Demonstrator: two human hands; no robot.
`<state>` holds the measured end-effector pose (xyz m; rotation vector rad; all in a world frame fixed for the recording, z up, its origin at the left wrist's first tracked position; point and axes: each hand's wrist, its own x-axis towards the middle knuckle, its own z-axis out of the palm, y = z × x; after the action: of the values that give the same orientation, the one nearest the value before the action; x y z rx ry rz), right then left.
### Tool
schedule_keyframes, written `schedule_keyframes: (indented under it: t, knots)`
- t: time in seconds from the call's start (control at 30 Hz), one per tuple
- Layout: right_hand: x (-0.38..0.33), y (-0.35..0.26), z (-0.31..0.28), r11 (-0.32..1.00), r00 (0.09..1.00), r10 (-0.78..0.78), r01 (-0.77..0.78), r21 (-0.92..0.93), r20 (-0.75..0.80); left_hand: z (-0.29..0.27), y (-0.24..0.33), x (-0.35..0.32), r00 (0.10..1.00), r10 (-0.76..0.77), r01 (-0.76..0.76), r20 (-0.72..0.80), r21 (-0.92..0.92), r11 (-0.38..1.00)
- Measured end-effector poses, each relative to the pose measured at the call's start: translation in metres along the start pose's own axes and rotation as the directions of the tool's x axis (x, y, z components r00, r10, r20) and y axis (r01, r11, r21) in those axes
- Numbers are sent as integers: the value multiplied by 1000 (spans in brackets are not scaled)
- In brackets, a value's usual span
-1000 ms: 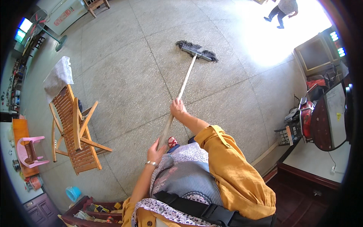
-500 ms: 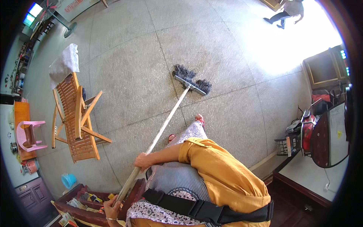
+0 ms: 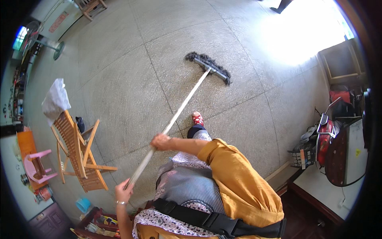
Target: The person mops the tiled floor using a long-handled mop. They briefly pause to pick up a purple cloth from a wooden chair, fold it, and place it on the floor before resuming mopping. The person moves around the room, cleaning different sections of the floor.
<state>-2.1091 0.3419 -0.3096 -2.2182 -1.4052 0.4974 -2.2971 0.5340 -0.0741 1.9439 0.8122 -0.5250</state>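
A mop with a long pale wooden handle (image 3: 187, 98) and a wide head of dark strands (image 3: 210, 65) rests on the speckled floor ahead of me. My right hand (image 3: 160, 142) wraps round the middle of the handle. Lower down, my left hand (image 3: 124, 190), with a bracelet at its wrist, closes round the handle's top end. The handle slants from my lower left up to the mop head. My foot in a red sandal (image 3: 197, 118) stands close to the right of the handle.
At left stand a slatted wooden folding chair (image 3: 81, 153) with a white cloth (image 3: 56, 99), a pink plastic chair (image 3: 34, 167) and a blue bucket (image 3: 83, 205). An open drawer (image 3: 93, 221) lies lower left. A round dark tabletop (image 3: 338, 163) leans at right. Another person's leg (image 3: 281, 5) shows far off.
Both hands have pushed the mop forward and a little to the right; its head now lies farther from me. My left hand has risen away from the drawer. The other person has mostly left the view.
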Motion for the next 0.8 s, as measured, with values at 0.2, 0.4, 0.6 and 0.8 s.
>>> schedule_keyframes:
  t: [0.2, 0.4, 0.6, 0.8]
  knots:
    - [-60, 246, -78, 892, 897, 310, -389, -229, -315, 146, 176, 157, 970, 48, -49, 240, -3, 999]
    - [-128, 372, -187, 699, 732, 460, -648, -304, -503, 286, 283, 254, 858, 353, -406, 374, 72, 911]
    - [-174, 411, -193, 565, 664, 612, -748, -349, -430, 316, 322, 205, 823, 377, -466, 424, 126, 876]
    - [-123, 318, -156, 388, 534, 836, -736, -555, -123, 223, 292, 148, 827, 286, -430, 484, 216, 877]
